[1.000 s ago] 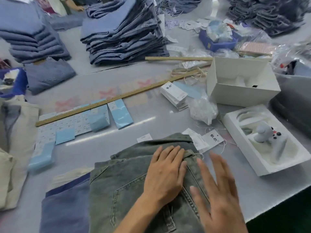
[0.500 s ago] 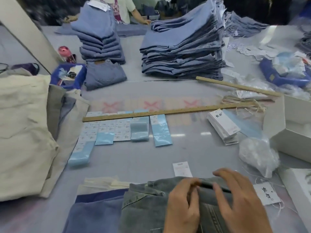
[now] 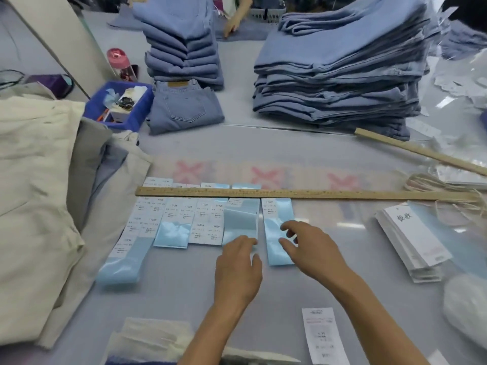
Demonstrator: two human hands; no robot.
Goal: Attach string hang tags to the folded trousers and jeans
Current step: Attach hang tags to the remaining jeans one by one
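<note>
Blue label strips (image 3: 279,233) lengthwise from ruler (image 3: 290,193)

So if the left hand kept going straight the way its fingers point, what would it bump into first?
Probably the light blue label strip at the left hand's fingertips, then the wooden ruler beyond; whether they already touch is unclear.

Single head-worn view, forward and down, close over the table (image 3: 329,143), far stacks at frame top.
</note>
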